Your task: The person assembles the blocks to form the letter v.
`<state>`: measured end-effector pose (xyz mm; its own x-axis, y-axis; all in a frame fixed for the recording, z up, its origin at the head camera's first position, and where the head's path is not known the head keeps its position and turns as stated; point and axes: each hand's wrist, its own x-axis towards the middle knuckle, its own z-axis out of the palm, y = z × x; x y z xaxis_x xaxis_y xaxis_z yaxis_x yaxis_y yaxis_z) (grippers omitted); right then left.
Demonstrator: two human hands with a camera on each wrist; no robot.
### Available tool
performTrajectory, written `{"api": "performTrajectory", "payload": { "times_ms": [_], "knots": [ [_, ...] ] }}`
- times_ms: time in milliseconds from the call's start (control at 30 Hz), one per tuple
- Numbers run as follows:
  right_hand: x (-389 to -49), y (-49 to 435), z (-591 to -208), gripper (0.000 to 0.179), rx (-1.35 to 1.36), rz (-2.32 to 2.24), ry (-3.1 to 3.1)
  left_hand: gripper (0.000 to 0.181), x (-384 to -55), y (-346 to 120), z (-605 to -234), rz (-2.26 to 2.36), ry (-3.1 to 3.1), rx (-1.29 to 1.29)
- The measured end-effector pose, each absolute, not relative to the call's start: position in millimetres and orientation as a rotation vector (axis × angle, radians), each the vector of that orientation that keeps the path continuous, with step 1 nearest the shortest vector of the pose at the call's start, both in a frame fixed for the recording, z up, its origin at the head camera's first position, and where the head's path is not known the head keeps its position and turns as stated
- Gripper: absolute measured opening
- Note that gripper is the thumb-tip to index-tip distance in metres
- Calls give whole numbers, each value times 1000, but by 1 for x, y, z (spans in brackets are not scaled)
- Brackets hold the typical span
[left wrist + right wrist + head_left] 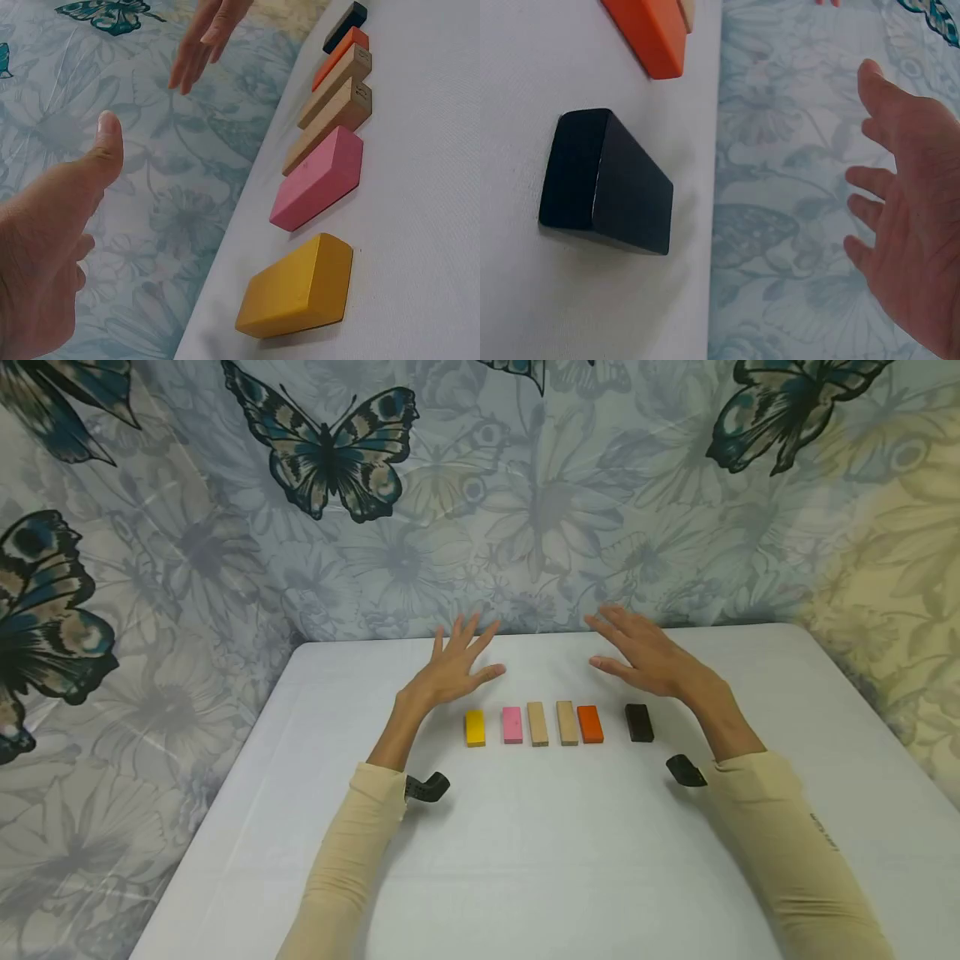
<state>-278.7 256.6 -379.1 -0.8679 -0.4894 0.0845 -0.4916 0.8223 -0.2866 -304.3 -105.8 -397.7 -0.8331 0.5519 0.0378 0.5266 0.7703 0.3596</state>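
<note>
Several small rectangular blocks lie in a row on a white table. From left to right in the head view come a yellow block (475, 728), a pink block (512, 725), two plain wooden blocks (537, 724) (567, 722), an orange block (590, 724) and a black block (640, 723). My left hand (452, 669), fingers spread and straight, is held above the table beyond the yellow block. Mirroring it, my right hand (651, 653) hovers past the black block (611, 180) with fingers extended. Neither hand touches a block. Small dark marks show on the wooden blocks' ends in the left wrist view.
The white table (480, 860) reaches back to a wall covering (525, 510) printed with flowers and butterflies. Each sleeve cuff has a dark wrist device (427, 787) beside it. The orange block stands close to a wooden one, while a wider gap separates it from the black block.
</note>
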Motion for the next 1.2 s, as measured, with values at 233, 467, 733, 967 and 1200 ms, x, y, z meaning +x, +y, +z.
{"api": "performTrajectory", "payload": {
  "times_ms": [233, 467, 733, 967, 1200],
  "knots": [
    [-272, 257, -383, 75, 827, 453, -2988, 82, -299, -101, -402, 568, 2882, 947],
    [-268, 253, -388, 72, 851, 467, -2957, 85, -294, -104, -407, 601, 2872, 955],
    [-262, 253, -388, 73, 870, 437, -2961, 81, -289, -103, -405, 600, 2855, 994],
    [-252, 253, -383, 76, 871, 452, -2992, 84, -283, -100, -404, 580, 2787, 1122],
    [-241, 247, -380, 74, 985, 460, -3029, 80, -275, -97, -407, 510, 2681, 1260]
  ]
}}
